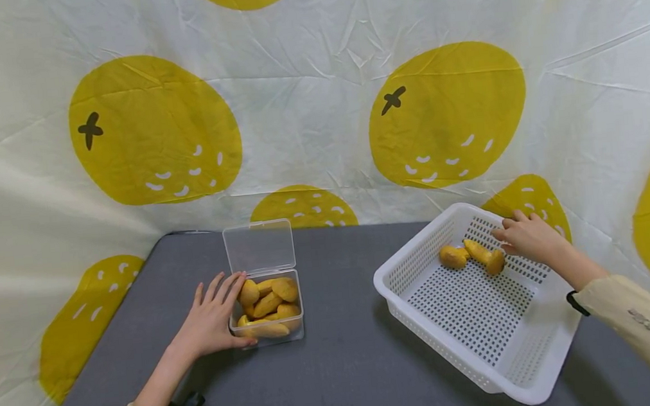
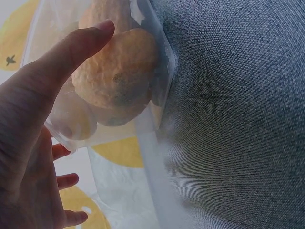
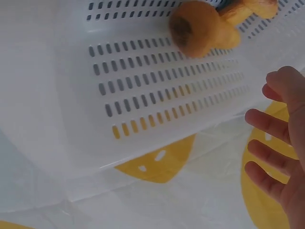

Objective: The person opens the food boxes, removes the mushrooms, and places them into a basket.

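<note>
My left hand [image 1: 210, 319] holds the left side of a clear plastic box [image 1: 300, 295], fingers spread, with its thumb along the front wall. Several yellow-brown mushrooms [image 1: 267, 303] fill the box, whose clear lid [image 1: 259, 247] stands raised at the back. In the left wrist view the thumb [image 2: 71, 52] lies across the box wall in front of a mushroom [image 2: 116, 71]. Over the far right side of a white basket [image 1: 474, 319], my right hand [image 1: 531, 236] hovers with loosely bent fingers and nothing in them. Two mushrooms [image 3: 198, 31] lie in the basket, apart from that hand.
The box and the slotted basket stand apart on a dark grey table [image 1: 339, 369]. A white cloth [image 1: 319, 132] with big yellow fruit prints hangs behind the table. The basket sits angled, its near corner toward the table's front.
</note>
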### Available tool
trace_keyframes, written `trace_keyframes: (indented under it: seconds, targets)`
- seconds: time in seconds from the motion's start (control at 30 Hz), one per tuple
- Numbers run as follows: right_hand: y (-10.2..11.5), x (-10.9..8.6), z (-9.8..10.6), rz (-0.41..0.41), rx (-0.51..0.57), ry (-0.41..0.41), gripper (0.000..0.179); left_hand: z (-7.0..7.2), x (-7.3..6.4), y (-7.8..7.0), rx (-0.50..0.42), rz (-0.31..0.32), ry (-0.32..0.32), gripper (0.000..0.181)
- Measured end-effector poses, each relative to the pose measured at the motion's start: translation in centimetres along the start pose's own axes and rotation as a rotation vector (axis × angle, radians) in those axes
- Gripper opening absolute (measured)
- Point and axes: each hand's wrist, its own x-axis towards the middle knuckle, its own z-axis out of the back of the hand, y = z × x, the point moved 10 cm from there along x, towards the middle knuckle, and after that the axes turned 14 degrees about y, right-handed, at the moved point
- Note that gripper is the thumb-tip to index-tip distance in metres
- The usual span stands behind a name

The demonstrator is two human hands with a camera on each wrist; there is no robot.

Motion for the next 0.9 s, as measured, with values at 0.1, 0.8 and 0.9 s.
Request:
trace_keyframes:
  seconds: [0.1, 0.8, 0.9]
  targets:
    - [0.4, 0.0, 0.9, 0.014, 0.003, -0.044, 0.019, 0.0, 0.0, 0.0, -0.003, -0.001, -0.003, 0.120]
    - [14.6, 3.2, 11.3, 0.360, -0.047, -0.353, 0.027, 0.0, 0.0, -0.1, 0.006, 0.006, 0.008, 0.121]
    - [16.6, 4.1, 12.4, 0.398, -0.041, -0.352, 0.024, 0.1, 0.0, -0.1, 0.008, 0.004, -0.003, 0.122]
